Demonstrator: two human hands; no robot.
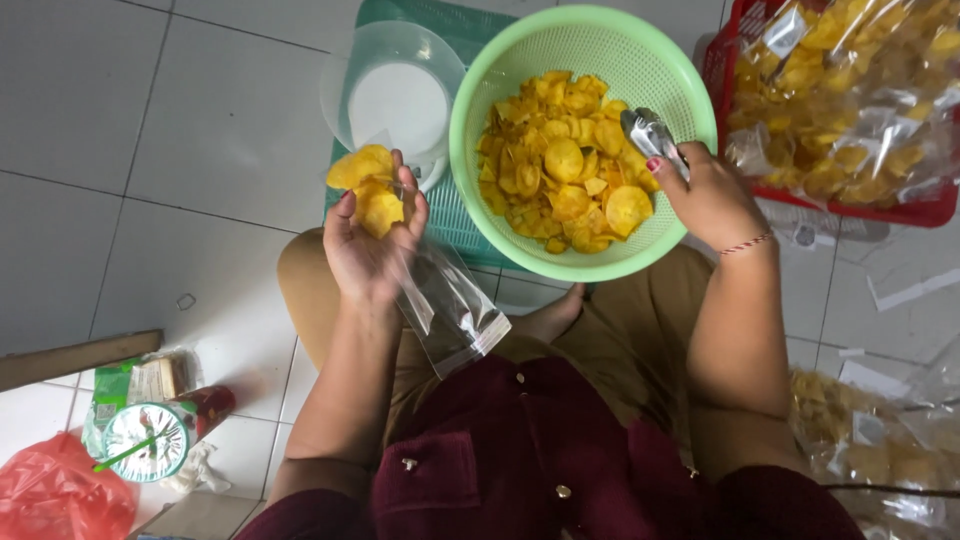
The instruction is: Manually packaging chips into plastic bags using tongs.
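Note:
My left hand (pixel 368 245) is palm up over my knee and holds a clear plastic bag (pixel 450 305) with a few yellow chips (pixel 368 188) resting at its mouth on my fingers. My right hand (pixel 705 195) grips metal tongs (pixel 650 135) inside a light green colander basket (pixel 500 215) filled with yellow fried chips (pixel 560 170). The basket rests on my lap and a teal tray. The tong tips sit over the chips at the basket's right side.
A clear plastic bowl with a white lid (pixel 395 95) sits on the teal tray (pixel 455 225). A red basket (pixel 925 210) of packed chip bags stands at top right. More packed bags (pixel 860 440) lie bottom right. A cup with a green straw (pixel 145 440) and a red bag (pixel 55 495) lie bottom left.

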